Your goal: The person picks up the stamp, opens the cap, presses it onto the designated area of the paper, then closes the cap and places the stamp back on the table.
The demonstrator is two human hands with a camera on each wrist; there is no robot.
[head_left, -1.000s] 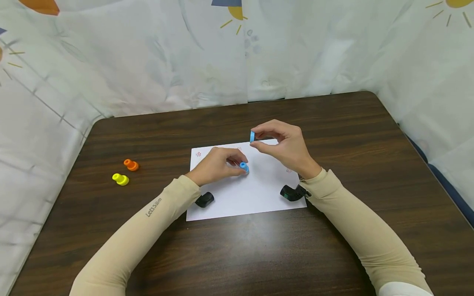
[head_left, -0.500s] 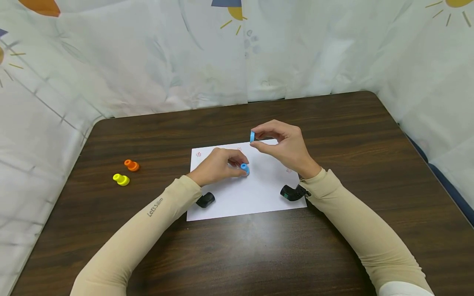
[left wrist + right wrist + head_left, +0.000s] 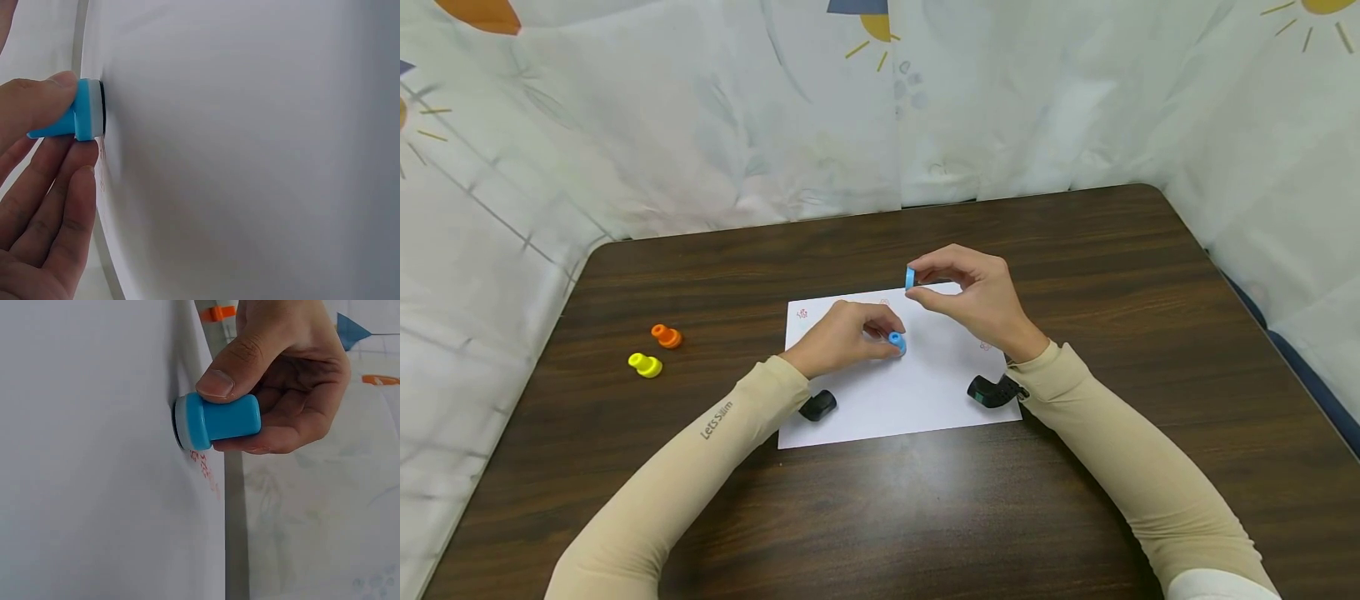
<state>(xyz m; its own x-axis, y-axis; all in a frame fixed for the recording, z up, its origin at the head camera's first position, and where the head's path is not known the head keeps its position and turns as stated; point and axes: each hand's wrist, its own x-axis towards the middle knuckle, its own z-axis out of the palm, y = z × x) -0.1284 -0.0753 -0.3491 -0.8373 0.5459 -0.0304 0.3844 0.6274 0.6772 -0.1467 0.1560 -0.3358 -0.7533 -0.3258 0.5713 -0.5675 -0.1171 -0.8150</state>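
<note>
In the head view my left hand (image 3: 850,336) pinches a blue self-inking stamp (image 3: 897,342) between thumb and fingers, over the middle of a white sheet of paper (image 3: 917,400). The left wrist view shows the stamp (image 3: 82,109) with its dark-edged base right at the paper. Small red prints (image 3: 203,464) lie beside the base in the right wrist view, which also shows the left hand. Up and to the right, my right hand (image 3: 973,287) holds a light blue cap (image 3: 910,278) on edge between thumb and fingertips, raised above the sheet's far edge.
An orange stamp (image 3: 666,336) and a yellow stamp (image 3: 645,364) stand on the dark wooden table (image 3: 722,492) to the left of the paper. More red prints (image 3: 802,313) mark the sheet near its far left corner. White curtains (image 3: 700,117) surround the table's back and sides.
</note>
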